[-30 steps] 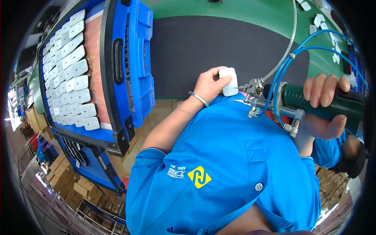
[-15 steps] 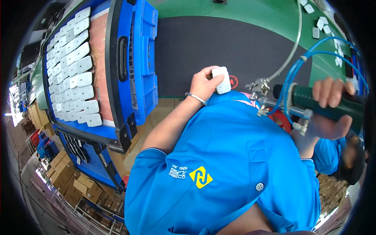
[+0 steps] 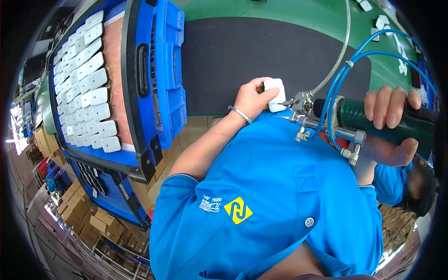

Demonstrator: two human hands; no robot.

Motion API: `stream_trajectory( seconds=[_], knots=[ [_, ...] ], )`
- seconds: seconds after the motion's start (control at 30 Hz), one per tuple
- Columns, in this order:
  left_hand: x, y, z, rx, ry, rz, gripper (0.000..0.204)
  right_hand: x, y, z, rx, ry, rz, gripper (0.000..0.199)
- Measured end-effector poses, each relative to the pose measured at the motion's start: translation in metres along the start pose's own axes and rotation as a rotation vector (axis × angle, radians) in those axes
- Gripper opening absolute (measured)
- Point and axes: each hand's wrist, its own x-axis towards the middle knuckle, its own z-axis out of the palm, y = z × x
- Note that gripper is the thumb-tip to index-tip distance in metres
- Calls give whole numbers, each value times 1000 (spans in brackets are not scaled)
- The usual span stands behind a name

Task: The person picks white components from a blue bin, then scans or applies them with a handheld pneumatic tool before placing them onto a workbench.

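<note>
My left hand [image 3: 250,100] is closed around the left side of a small white plate with rounded corners [image 3: 276,93], thumb resting on its face. At right, my right hand [image 3: 391,106] grips a dark green cylindrical dispensing gun [image 3: 353,115] with metal fittings at its front. The gun's narrow metal tip reaches the plate's lower right edge; whether it touches cannot be told. Blue air hoses [image 3: 339,88] and a clear tube [image 3: 343,53] run to the gun. What the gun dispenses, if anything, is not visible.
A blue crate [image 3: 130,70] on the left holds overlapping rows of similar white plates [image 3: 88,84] beside a pinkish sheet. A black mat [image 3: 233,51] covers part of the green table [image 3: 298,10]. More white pieces [image 3: 382,22] lie far right. Another person [image 3: 392,184] is behind at right.
The gun has moved left, bringing its tip up to the white plate. My left hand and the plate have shifted slightly right. The hoses moved along with the gun.
</note>
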Motion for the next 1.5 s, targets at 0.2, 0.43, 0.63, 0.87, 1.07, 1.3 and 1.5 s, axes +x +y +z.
stream_trajectory(
  seconds=[0.2,0.43,0.63,0.87,1.07,1.3,1.5],
  knots=[
    [-2,4,3,-7,-20,5,35,0,3,2,16,-4,4,51],
    [-5,0,0,32,3,6,35,-5,13,5,11,-24,33,45],
    [1,-8,-2,143,88,141,37,-1,9,16,75,159,88,41],
    [-58,69,-34,153,280,430,35,-4,-34,-2,107,234,-112,45],
    [-56,196,-163,259,620,681,38,3,-24,-4,111,240,-77,44],
    [45,210,-274,309,1024,380,45,11,-16,-4,-86,274,-19,43],
    [115,194,-307,775,1231,286,51,0,-18,-9,-135,352,-13,43]
  ],
)
